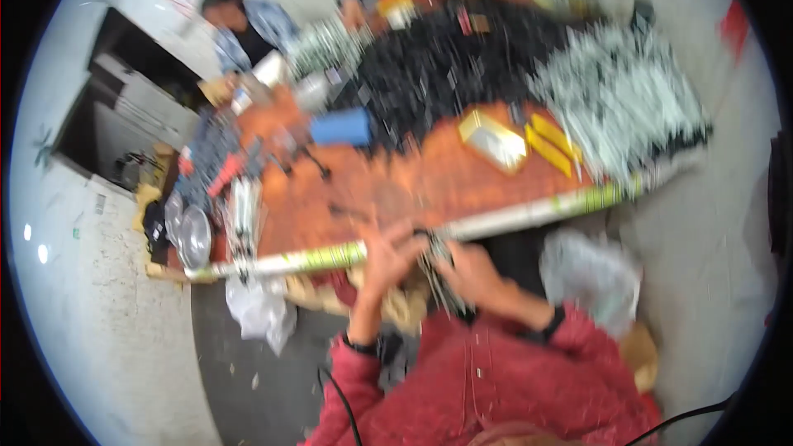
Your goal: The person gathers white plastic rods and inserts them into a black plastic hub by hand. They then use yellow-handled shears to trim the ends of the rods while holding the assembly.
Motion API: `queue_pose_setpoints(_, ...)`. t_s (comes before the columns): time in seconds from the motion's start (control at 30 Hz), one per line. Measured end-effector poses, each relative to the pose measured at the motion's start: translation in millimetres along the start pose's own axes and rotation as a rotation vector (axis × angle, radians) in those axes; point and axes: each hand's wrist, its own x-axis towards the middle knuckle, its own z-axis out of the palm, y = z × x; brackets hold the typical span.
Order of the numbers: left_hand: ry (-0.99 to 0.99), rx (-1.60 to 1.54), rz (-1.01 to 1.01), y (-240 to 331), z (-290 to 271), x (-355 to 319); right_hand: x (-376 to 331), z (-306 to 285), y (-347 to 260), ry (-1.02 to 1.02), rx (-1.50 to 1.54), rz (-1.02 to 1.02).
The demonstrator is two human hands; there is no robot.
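Observation:
Just off the near edge of the table, both my hands are at a bundle of thin grey-green strips (441, 279) with a dark upper end. My left hand (387, 254) pinches that upper end from the left. On the other side, my right hand (477, 274) has its fingers closed around the strips, whose lower ends hang toward my lap. Motion blur hides the finer detail of the strips and fingertips.
A reddish-brown table (388, 186) bears a large heap of black strips (446, 58), a pile of pale green strips (624, 95), a yellow box (493, 142) and a blue roll (340, 127). A person (248, 29) works at the far left. Plastic bags (591, 277) hang below the edge.

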Motion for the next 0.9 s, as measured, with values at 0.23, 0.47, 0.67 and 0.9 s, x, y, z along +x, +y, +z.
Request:
queue_pose_setpoints(0.23,0.035,-0.225,-0.231,49.6,-12.2,-7.1,-16.8,-7.2,-5.7,0.072,0.316,-0.179)
queue_pose_setpoints(0.47,0.024,-0.083,-0.196,49.8,-1.4,-5.6,-11.1,-3.9,-10.3,0.111,-0.159,-0.075)
queue_pose_setpoints(0.67,-0.006,-0.010,-0.057,58.3,-11.4,-0.8,-5.8,-14.3,-21.6,0.087,-0.163,-0.127)
queue_pose_setpoints(0.9,-0.045,-0.359,-0.271,42.6,-10.6,-6.8,-1.4,-25.9,-20.9,-0.012,-0.101,-0.149)
